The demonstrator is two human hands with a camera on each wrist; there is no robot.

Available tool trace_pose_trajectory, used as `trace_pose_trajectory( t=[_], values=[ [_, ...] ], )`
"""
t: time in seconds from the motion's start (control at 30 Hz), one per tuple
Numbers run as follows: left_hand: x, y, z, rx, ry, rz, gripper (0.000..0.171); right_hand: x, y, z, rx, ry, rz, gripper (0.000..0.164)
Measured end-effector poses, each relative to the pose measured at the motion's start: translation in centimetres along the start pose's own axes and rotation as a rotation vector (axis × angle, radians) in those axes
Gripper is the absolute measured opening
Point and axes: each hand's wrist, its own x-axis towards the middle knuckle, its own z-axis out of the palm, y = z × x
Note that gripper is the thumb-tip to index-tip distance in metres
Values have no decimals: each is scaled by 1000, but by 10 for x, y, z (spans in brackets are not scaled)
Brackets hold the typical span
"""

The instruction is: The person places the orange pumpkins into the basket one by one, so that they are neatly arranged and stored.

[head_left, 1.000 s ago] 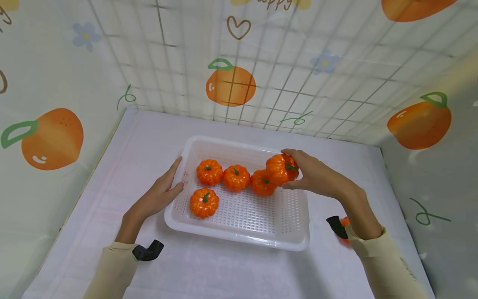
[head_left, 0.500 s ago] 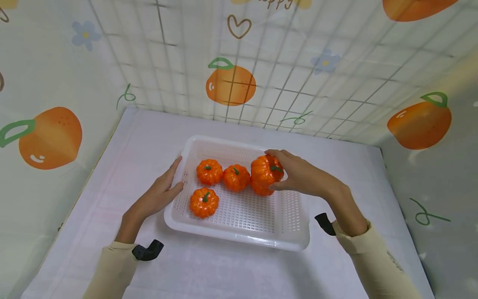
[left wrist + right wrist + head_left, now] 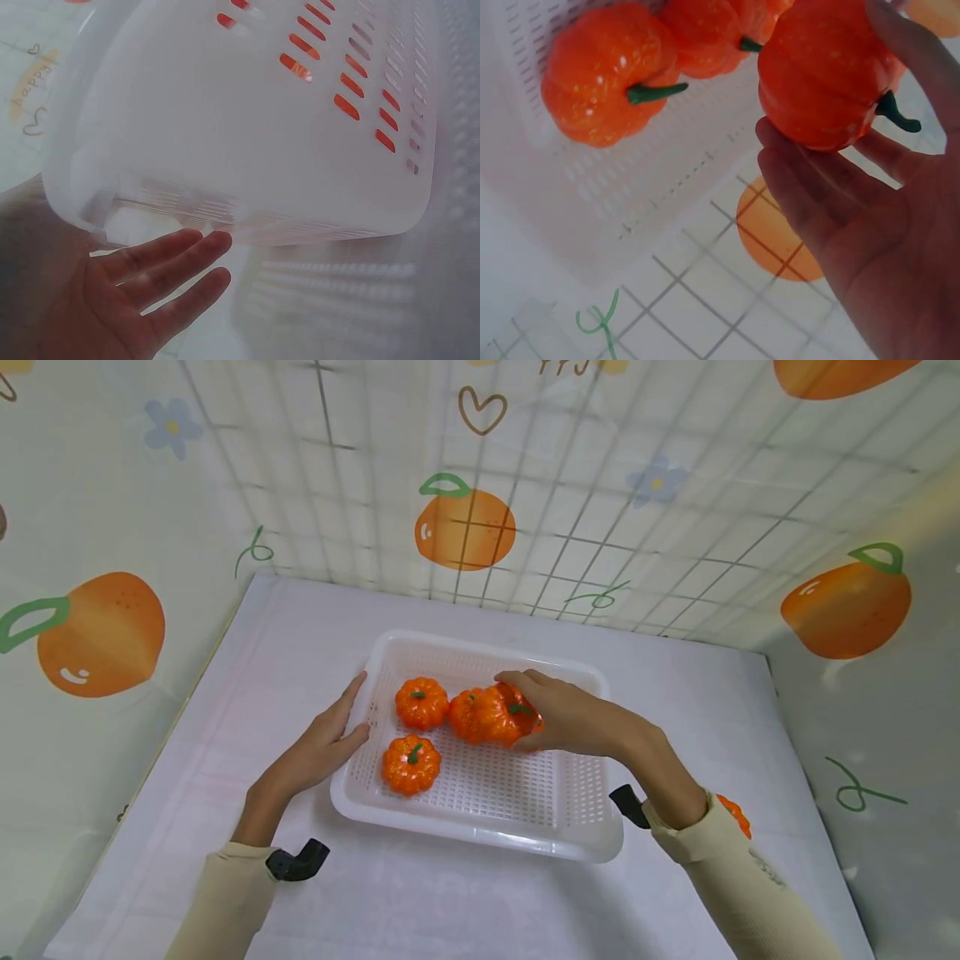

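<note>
A small orange toy pumpkin (image 3: 504, 714) with a green stem is gripped by my right hand (image 3: 573, 714), fingers on the far side and thumb on the near side. It hangs over a white perforated plastic basket (image 3: 480, 837), covering parts of the pumpkins below. In the basket, one pumpkin (image 3: 422, 703) sits back left, another (image 3: 411, 765) front left, and a third (image 3: 462, 716) shows beside the held one. My left hand (image 3: 324, 746) touches the basket's left side. Its fingers (image 3: 180, 296) extend fairly straight along the outside in the left wrist view; its thumb is hidden there.
Another orange pumpkin (image 3: 737, 816) lies on the white-covered table (image 3: 420, 902) to the right, mostly hidden behind the right sleeve (image 3: 720, 868). A patterned curtain with wire grid (image 3: 570, 527) stands behind the table. Both wrists wear black mounts.
My right hand has moved left over the basket with the pumpkin, from above its right part toward the middle. The left hand, basket and other pumpkins stay in place.
</note>
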Motion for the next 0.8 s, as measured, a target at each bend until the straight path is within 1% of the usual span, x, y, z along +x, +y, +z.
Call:
trace_pose_trajectory(
  t=[0.13, 0.27, 0.5, 0.7, 0.8],
  values=[
    [0, 1, 0, -5, 0, 5, 75, 6, -5, 7, -42, -37, -27, 80],
    [1, 2, 0, -5, -1, 7, 76, 12, -9, 15, -80, -85, -25, 84],
    [1, 2, -1, -3, 1, 8, 76, 16, -16, 26, -78, -168, -28, 84],
    [0, 1, -2, -8, -4, 4, 76, 22, -15, 36, -134, -198, -72, 80],
    [0, 1, -2, -5, -6, 8, 75, 23, -15, 40, -154, -204, -71, 76]
  ],
)
